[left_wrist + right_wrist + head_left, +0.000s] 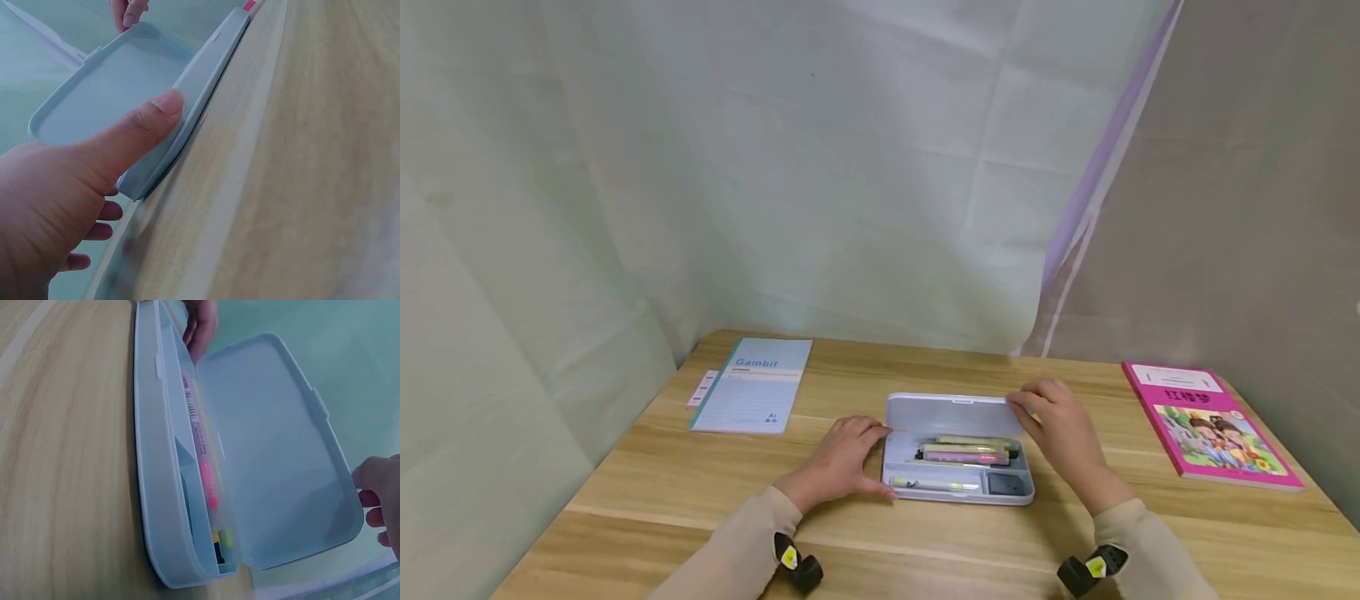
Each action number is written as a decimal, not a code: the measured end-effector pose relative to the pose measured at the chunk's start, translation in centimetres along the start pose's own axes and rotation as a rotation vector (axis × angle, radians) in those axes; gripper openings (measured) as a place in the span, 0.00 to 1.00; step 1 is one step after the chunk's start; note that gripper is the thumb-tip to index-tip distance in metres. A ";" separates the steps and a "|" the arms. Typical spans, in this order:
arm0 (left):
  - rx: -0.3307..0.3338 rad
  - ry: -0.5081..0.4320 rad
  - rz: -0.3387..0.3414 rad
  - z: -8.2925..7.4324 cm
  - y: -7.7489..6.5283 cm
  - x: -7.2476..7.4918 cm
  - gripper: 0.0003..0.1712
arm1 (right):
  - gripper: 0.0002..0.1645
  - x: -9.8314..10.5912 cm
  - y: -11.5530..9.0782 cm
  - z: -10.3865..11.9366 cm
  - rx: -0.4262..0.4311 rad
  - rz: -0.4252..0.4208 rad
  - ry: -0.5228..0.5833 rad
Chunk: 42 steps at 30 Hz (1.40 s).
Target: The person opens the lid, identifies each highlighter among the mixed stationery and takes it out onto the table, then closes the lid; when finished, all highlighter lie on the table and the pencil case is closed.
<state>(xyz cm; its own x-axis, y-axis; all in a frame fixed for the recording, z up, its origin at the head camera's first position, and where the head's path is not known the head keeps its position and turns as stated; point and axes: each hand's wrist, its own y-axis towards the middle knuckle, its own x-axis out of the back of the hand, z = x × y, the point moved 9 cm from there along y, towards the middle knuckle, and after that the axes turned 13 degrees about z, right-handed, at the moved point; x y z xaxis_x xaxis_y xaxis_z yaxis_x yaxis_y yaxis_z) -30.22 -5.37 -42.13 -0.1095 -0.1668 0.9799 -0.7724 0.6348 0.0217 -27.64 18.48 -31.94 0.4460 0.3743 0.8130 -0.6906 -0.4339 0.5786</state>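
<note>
A pale blue-white pencil case point(936, 497) lies on the wooden table with its lid point(951, 418) raised at the back. My left hand point(838, 465) grips the case's left end, thumb at the front wall and fingers toward the back corner. At the lid's upper right corner, my right hand point(1062, 429) pinches the edge between thumb and fingers. Inside, a pink highlighter point(201, 447) lies among several pens in the rear compartment. A whitish pen point(938, 484) fills the front left section, and a dark rectangular block point(1006, 484) sits in the front right one.
A light blue notebook point(756, 387) lies at the table's back left, partly over a small pinkish item point(702, 389). To the right is a pink book point(1213, 425) with a cartoon cover. Pale cloth point(865, 183) hangs behind the table point(917, 550).
</note>
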 end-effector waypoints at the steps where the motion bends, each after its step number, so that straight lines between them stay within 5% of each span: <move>1: -0.002 0.004 -0.004 0.0 0.0 0.1 0.54 | 0.11 0.0 0.1 0.1 0.013 0.002 -0.015; 9: 0.017 -0.117 0.019 0.5 0.0 -0.4 0.54 | 0.20 -0.6 -0.3 -0.1 0.071 0.024 -0.045; 16: 0.010 -0.193 0.017 0.6 0.1 -0.5 0.53 | 0.33 -1.8 -1.0 -1.3 0.002 0.127 -0.011; 27: 0.023 -0.244 0.036 0.7 0.1 -0.8 0.53 | 0.34 -3.9 -0.9 -3.1 -0.133 0.324 0.113; 42: 0.018 -0.249 0.036 0.7 0.0 -0.9 0.51 | 0.35 -7.5 -0.7 -5.2 -0.211 0.478 0.232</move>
<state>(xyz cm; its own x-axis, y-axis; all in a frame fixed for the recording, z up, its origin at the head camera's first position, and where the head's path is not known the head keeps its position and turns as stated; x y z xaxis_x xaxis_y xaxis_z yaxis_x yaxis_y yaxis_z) -30.55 -5.78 -43.20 -0.2865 -0.3266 0.9007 -0.7761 0.6303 -0.0183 -33.44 20.20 -38.73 -0.0638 0.3571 0.9319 -0.8941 -0.4353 0.1057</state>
